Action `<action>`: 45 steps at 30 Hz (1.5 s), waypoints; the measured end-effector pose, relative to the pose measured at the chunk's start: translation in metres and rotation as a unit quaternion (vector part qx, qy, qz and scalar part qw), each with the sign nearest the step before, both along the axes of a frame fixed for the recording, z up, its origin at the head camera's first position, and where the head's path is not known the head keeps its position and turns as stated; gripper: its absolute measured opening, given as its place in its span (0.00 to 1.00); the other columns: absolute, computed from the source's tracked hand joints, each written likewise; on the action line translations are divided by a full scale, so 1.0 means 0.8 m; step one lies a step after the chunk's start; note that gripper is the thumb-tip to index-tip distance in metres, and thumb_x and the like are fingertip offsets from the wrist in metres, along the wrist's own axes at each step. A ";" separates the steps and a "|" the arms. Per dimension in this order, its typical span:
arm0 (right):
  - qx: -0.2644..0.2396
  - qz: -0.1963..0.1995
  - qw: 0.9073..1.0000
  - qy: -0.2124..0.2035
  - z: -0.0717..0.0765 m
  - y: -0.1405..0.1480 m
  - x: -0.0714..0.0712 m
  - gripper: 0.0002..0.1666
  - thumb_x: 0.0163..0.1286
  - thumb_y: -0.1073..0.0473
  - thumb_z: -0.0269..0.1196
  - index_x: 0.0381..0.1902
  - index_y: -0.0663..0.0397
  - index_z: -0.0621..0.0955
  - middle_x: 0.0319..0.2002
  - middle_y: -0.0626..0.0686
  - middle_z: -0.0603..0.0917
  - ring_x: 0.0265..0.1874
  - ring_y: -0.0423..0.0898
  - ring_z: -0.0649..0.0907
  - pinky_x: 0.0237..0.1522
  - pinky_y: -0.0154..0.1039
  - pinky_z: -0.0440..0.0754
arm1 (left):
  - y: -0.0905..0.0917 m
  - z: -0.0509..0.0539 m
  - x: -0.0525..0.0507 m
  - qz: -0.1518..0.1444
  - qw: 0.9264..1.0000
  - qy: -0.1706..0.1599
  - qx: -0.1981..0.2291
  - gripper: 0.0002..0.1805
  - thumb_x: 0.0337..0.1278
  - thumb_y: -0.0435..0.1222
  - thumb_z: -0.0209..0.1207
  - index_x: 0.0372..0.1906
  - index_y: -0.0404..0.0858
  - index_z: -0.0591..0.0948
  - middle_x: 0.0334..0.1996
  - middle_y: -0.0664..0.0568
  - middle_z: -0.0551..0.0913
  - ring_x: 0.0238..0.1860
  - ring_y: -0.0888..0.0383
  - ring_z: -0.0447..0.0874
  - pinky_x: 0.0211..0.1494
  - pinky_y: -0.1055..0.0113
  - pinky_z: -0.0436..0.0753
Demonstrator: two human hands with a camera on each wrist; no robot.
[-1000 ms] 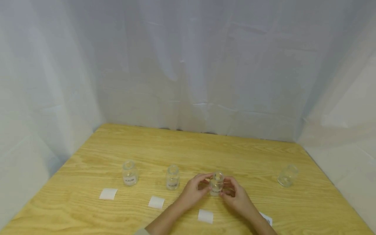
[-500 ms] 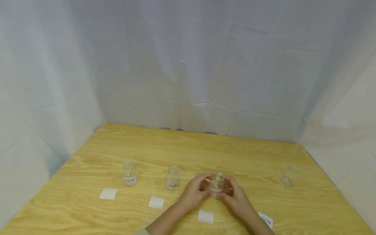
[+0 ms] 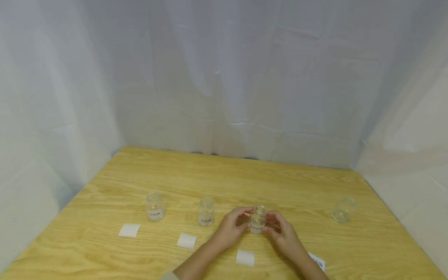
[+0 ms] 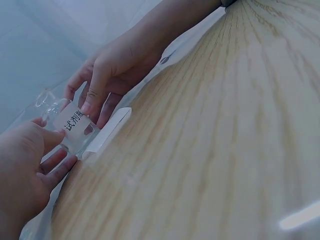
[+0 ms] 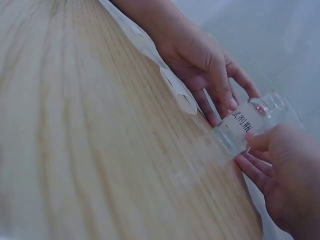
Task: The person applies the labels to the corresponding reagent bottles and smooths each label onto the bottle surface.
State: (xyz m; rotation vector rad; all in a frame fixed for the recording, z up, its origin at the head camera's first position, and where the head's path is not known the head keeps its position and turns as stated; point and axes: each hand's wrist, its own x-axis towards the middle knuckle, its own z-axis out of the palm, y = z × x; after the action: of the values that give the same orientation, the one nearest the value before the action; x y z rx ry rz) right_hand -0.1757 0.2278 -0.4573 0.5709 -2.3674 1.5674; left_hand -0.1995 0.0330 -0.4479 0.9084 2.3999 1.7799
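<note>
Between both hands stands a small clear glass reagent bottle (image 3: 258,219), upright, with a white printed label (image 4: 71,120) on its front. My left hand (image 3: 228,228) holds it from the left, and my right hand (image 3: 286,236) holds it from the right. In the right wrist view, the thumbs lie at the two ends of the label (image 5: 244,118), fingers curved round the glass sides. Two more labelled reagent bottles stand to the left, one nearer (image 3: 205,212) and one farther (image 3: 154,207). Another glass bottle (image 3: 343,210) at the right shows no label.
Three white paper squares lie on the wooden table (image 3: 224,175): a left one (image 3: 129,230), a middle one (image 3: 186,240) and a right one (image 3: 245,258). A printed white label piece (image 3: 317,261) is partly hidden by the right forearm. White sheeting (image 3: 224,77) surrounds the table.
My right thumb has moved over the bottle's label and back to its right edge, so the print shows more fully now. The bottle and the other things stay in place.
</note>
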 end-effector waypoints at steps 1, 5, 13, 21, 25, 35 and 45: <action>0.000 0.001 1.000 -0.002 0.000 0.000 0.000 0.20 0.56 0.73 0.63 0.47 0.62 0.73 0.43 0.56 0.80 0.42 0.47 0.79 0.44 0.40 0.79 | 0.000 0.000 0.000 -0.001 1.000 0.001 0.002 0.23 0.55 0.26 0.58 0.58 0.38 0.72 0.52 0.48 0.73 0.49 0.51 0.74 0.49 0.70 0.75; -0.002 0.003 1.000 -0.019 0.001 0.002 0.001 0.19 0.58 0.72 0.62 0.48 0.63 0.72 0.44 0.58 0.80 0.43 0.50 0.79 0.45 0.40 0.78 | 0.000 0.000 -0.001 -0.004 1.000 0.005 0.009 0.22 0.56 0.27 0.57 0.58 0.37 0.72 0.52 0.47 0.73 0.49 0.50 0.74 0.49 0.68 0.76; -0.026 0.013 0.999 -0.035 0.007 0.000 0.005 0.17 0.62 0.70 0.60 0.48 0.67 0.71 0.44 0.63 0.78 0.44 0.55 0.78 0.45 0.40 0.78 | -0.002 0.016 0.010 -0.007 1.000 -0.001 0.018 0.20 0.58 0.26 0.55 0.57 0.32 0.72 0.52 0.42 0.73 0.49 0.45 0.74 0.49 0.65 0.76; -0.046 0.012 0.998 -0.040 0.008 -0.003 0.005 0.16 0.62 0.69 0.60 0.49 0.67 0.72 0.45 0.61 0.78 0.43 0.49 0.78 0.44 0.35 0.78 | -0.008 0.049 0.029 -0.007 1.000 -0.012 0.020 0.19 0.57 0.24 0.54 0.56 0.28 0.71 0.51 0.37 0.73 0.48 0.42 0.74 0.50 0.64 0.76; -0.053 0.007 0.998 -0.042 0.007 -0.004 0.004 0.16 0.61 0.71 0.60 0.48 0.67 0.72 0.44 0.61 0.78 0.42 0.47 0.78 0.43 0.34 0.78 | -0.005 0.038 0.023 -0.005 1.000 -0.018 0.024 0.20 0.58 0.24 0.54 0.56 0.28 0.71 0.51 0.38 0.73 0.49 0.42 0.74 0.50 0.62 0.76; -0.057 -0.009 0.997 -0.043 0.008 -0.008 0.008 0.23 0.56 0.75 0.62 0.51 0.66 0.72 0.44 0.58 0.79 0.42 0.48 0.78 0.42 0.35 0.78 | -0.002 0.003 0.004 -0.009 1.000 -0.019 0.023 0.23 0.60 0.29 0.55 0.61 0.38 0.70 0.53 0.46 0.72 0.49 0.49 0.73 0.46 0.70 0.76; -0.041 -0.042 0.998 -0.039 0.018 0.004 0.009 0.22 0.60 0.74 0.59 0.52 0.64 0.71 0.48 0.58 0.76 0.47 0.56 0.76 0.46 0.36 0.77 | 0.002 0.006 0.006 0.002 0.999 -0.026 0.039 0.23 0.58 0.30 0.57 0.59 0.35 0.70 0.53 0.46 0.71 0.49 0.48 0.72 0.46 0.68 0.77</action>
State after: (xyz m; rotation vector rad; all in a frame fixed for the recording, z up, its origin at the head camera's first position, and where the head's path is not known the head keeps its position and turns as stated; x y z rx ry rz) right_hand -0.1688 0.2309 -0.4427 0.3949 -2.3363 1.6696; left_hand -0.1946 0.0346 -0.4431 0.8538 2.3189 1.8857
